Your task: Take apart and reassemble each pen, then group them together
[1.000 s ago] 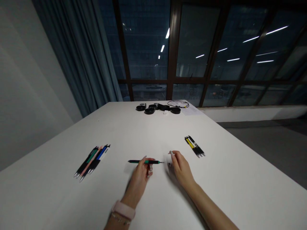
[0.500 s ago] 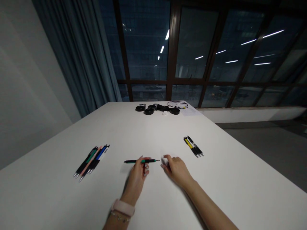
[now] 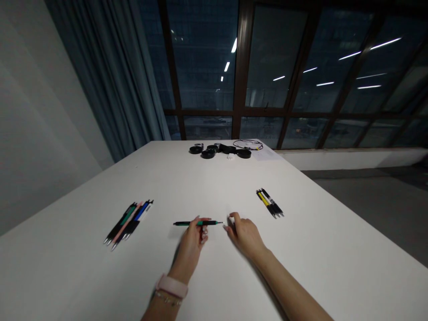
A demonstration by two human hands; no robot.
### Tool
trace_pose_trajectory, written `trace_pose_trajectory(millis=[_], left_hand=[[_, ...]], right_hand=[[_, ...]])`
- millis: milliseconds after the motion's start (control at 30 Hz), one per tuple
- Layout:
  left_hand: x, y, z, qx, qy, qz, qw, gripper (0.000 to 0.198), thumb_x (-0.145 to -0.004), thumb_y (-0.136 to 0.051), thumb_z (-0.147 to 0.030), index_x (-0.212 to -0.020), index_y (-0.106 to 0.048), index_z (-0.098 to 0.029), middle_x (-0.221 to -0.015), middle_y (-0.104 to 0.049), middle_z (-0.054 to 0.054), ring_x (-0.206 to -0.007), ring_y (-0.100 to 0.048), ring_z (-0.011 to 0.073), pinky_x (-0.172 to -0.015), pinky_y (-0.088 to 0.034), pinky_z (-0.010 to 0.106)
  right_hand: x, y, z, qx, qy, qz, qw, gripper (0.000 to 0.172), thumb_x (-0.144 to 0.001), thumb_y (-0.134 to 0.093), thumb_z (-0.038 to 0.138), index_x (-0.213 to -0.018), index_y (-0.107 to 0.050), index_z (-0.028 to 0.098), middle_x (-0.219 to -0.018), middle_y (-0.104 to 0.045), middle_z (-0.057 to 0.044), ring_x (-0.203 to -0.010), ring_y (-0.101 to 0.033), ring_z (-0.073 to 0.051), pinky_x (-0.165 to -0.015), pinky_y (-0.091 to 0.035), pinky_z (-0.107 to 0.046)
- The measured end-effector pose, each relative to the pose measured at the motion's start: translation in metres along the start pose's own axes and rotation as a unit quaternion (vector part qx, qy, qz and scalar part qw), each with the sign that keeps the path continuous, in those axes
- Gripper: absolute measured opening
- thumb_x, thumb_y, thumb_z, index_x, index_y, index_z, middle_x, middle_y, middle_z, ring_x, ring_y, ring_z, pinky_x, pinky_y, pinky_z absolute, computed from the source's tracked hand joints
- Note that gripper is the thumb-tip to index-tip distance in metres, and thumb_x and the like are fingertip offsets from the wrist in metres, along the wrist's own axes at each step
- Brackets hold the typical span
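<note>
My left hand (image 3: 194,238) pinches a green and black pen (image 3: 182,223) at its middle, holding it roughly level above the white table. A thin metal tip (image 3: 220,222) sticks out of the pen's right end. Close by on the right is my right hand (image 3: 245,236), thumb and index finger apart with a small gap facing that tip. Its other fingers are curled and partly hidden, and I make out nothing held in it.
Several pens (image 3: 129,223) lie side by side on the left of the white table (image 3: 200,187). Another row of pens (image 3: 270,203), one yellow, lies on the right. Black round objects (image 3: 207,154), a small white item (image 3: 230,156) and a looped cable (image 3: 248,144) sit at the far edge.
My right thumb and index finger, blurred before, now look steadier beside the pen's tip. The left hand keeps its grip on the pen; the view has shifted slightly.
</note>
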State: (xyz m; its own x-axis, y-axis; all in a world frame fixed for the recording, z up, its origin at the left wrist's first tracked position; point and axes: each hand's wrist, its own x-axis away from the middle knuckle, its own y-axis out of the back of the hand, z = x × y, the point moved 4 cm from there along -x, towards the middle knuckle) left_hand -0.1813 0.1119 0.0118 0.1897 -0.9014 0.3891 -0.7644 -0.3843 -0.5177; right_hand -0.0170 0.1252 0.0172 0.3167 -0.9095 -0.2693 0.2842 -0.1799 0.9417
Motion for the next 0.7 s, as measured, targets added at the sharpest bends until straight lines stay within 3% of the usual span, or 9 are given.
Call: trace_pose_trajectory(millis=[300, 700], left_hand=[[0.002, 0.002, -0.001, -0.025, -0.009, 0.000, 1.000, 0.031, -0.059, -0.075, -0.039, -0.071, -0.070, -0.011, -0.055, -0.051, -0.003, -0.048, -0.041, 0.0054, -0.042, -0.027, 0.018], [-0.004, 0.006, 0.003, -0.024, -0.008, 0.001, 1.000, 0.028, -0.060, -0.074, -0.037, -0.071, -0.070, -0.011, -0.055, -0.051, -0.003, -0.049, -0.041, 0.0052, -0.042, -0.027, 0.017]], right_hand=[[-0.003, -0.005, -0.003, 0.017, 0.005, 0.014, 1.000, 0.020, -0.095, -0.040, 0.013, -0.114, -0.048, 0.015, -0.070, -0.070, -0.007, -0.066, -0.066, -0.022, -0.057, -0.038, -0.027], [0.001, 0.006, -0.003, -0.051, 0.024, -0.028, 0.998, 0.025, -0.094, -0.041, 0.015, -0.118, -0.050, 0.015, -0.070, -0.070, -0.004, -0.064, -0.065, -0.018, -0.058, -0.037, -0.024]])
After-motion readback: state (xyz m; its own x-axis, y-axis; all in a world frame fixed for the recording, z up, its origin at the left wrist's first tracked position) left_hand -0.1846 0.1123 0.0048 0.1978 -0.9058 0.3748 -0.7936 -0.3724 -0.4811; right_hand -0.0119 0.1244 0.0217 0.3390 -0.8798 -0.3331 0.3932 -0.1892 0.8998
